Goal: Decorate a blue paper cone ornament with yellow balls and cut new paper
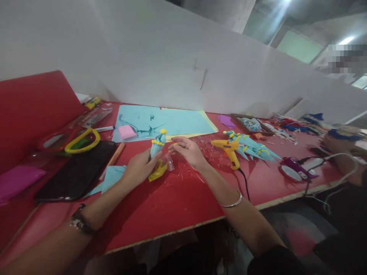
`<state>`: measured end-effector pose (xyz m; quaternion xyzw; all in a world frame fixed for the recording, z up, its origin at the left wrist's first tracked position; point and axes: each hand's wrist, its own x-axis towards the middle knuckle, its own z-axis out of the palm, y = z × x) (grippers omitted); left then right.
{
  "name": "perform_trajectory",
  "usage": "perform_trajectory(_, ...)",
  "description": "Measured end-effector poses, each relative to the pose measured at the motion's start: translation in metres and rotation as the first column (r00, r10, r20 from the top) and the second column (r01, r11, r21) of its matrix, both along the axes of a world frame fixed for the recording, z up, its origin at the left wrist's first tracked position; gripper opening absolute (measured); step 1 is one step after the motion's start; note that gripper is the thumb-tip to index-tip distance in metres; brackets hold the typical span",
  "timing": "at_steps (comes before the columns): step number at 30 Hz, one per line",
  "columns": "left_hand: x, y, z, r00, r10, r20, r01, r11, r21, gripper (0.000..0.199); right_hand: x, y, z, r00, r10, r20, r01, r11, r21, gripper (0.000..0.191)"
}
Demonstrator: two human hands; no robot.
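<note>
My left hand (139, 166) is wrapped round a light-blue paper cone figure (156, 148), held upright. The figure has a yellow ball on top and a ring of yellow beads round it. Just to its right, my right hand (190, 152) has its fingers bent, thumb close to the index finger. A tiny yellow bit (175, 144) shows at those fingertips, too small to name. Below the hands lies a yellow lump in a clear plastic wrapper (158, 170). To the right, a yellow glue gun (229, 149) rests beside several similar blue paper cones (255, 147).
Blue paper sheets (183, 121) lie at the back with a pink block (127, 132). On the left are a black tablet-like slab (77, 172) and yellow-handled scissors (83, 141). A tray of scraps (252, 125) and a purple device (299, 168) stand right, near another person's arm (344, 156).
</note>
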<state>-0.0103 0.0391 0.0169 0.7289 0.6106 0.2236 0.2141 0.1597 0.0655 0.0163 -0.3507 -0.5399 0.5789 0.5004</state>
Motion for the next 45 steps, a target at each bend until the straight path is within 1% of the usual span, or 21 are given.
perform_trajectory(3, 0.001, 0.0, 0.0, 1.0, -0.001, -0.001, 0.001, 1.0, 0.0, 0.04, -0.001, -0.001, 0.0, 0.998, 0.064, 0.0, -0.064, 0.997, -0.047, 0.015)
perform_trajectory(6, 0.001, 0.0, 0.0, 1.0, 0.009, -0.021, -0.009, 1.0, 0.005, 0.04, -0.003, -0.004, 0.001, 0.997, 0.073, 0.024, -0.073, 0.997, -0.027, 0.011)
perform_trajectory(8, 0.001, 0.0, 0.0, 0.999, 0.012, -0.029, -0.011, 1.0, 0.005, 0.038, -0.003, -0.005, 0.002, 0.996, 0.06, 0.061, -0.061, 0.998, 0.018, 0.012)
perform_trajectory(10, 0.001, 0.0, 0.0, 1.0, 0.008, -0.03, -0.008, 1.0, 0.009, 0.037, -0.003, -0.005, 0.002, 0.992, 0.019, 0.123, -0.027, 0.998, 0.064, 0.011)
perform_trajectory(12, 0.001, 0.0, 0.0, 1.0, -0.008, -0.022, 0.008, 1.0, 0.016, 0.038, -0.002, -0.003, -0.001, 0.981, -0.018, 0.192, 0.004, 0.997, 0.072, 0.01)
perform_trajectory(16, 0.0, 0.0, 0.001, 1.0, -0.028, -0.006, 0.028, 1.0, 0.008, 0.04, 0.002, 0.002, -0.008, 0.956, -0.016, 0.291, 0.027, 0.999, -0.034, 0.01)
perform_trajectory(17, 0.0, 0.0, 0.001, 1.0, -0.024, -0.007, 0.024, 1.0, 0.004, 0.04, 0.004, 0.003, -0.009, 0.946, -0.027, 0.324, 0.043, 0.998, -0.043, 0.01)
perform_trajectory(18, 0.0, -0.001, 0.001, 1.0, -0.02, -0.007, 0.02, 1.0, 0.002, 0.04, 0.005, 0.004, -0.01, 0.931, -0.046, 0.363, 0.062, 0.998, -0.031, 0.011)
perform_trajectory(20, 0.001, -0.001, 0.001, 1.0, -0.018, -0.005, 0.018, 1.0, 0.0, 0.04, 0.006, 0.005, -0.011, 0.894, -0.094, 0.439, 0.088, 0.996, 0.033, 0.011)
perform_trajectory(25, 0.001, 0.0, 0.0, 1.0, -0.019, -0.01, 0.019, 1.0, 0.004, 0.04, 0.009, 0.007, -0.011, 0.819, -0.142, 0.556, 0.069, 0.986, 0.15, 0.014)
perform_trajectory(29, 0.0, 0.001, 0.0, 1.0, -0.018, 0.005, 0.018, 1.0, -0.003, 0.041, 0.012, 0.009, -0.012, 0.667, -0.271, 0.694, 0.028, 0.94, 0.34, 0.013)
perform_trajectory(31, 0.0, 0.0, 0.0, 1.0, -0.013, 0.013, 0.013, 1.0, -0.009, 0.04, 0.014, 0.01, -0.013, 0.618, -0.299, 0.727, 0.012, 0.928, 0.372, 0.013)
perform_trajectory(33, 0.001, 0.0, 0.0, 1.0, -0.014, 0.015, 0.014, 1.0, -0.009, 0.04, 0.015, 0.012, -0.015, 0.616, -0.292, 0.731, 0.012, 0.932, 0.363, 0.013)
perform_trajectory(35, 0.001, 0.0, 0.0, 1.0, -0.015, 0.01, 0.015, 1.0, -0.007, 0.04, 0.016, 0.014, -0.017, 0.653, -0.269, 0.708, 0.021, 0.941, 0.338, 0.015)
perform_trajectory(37, 0.001, 0.0, 0.0, 1.0, -0.014, 0.011, 0.014, 1.0, -0.006, 0.04, 0.017, 0.016, -0.019, 0.694, -0.248, 0.676, 0.028, 0.947, 0.319, 0.02)
perform_trajectory(39, 0.001, 0.0, -0.001, 1.0, -0.016, 0.02, 0.016, 1.0, -0.003, 0.039, 0.017, 0.018, -0.02, 0.698, -0.261, 0.667, 0.036, 0.943, 0.331, 0.024)
perform_trajectory(40, 0.001, 0.001, -0.001, 0.999, -0.019, 0.026, 0.019, 1.0, -0.001, 0.039, 0.017, 0.018, -0.02, 0.68, -0.283, 0.677, 0.04, 0.936, 0.351, 0.024)
perform_trajectory(42, 0.0, 0.001, -0.002, 0.999, -0.024, 0.03, 0.024, 1.0, 0.001, 0.039, 0.017, 0.017, -0.019, 0.61, -0.34, 0.716, 0.031, 0.913, 0.407, 0.021)
perform_trajectory(45, 0.0, 0.001, -0.001, 0.999, -0.026, 0.023, 0.026, 1.0, 0.0, 0.038, 0.016, 0.015, -0.016, 0.508, -0.392, 0.767, -0.025, 0.883, 0.468, 0.019)
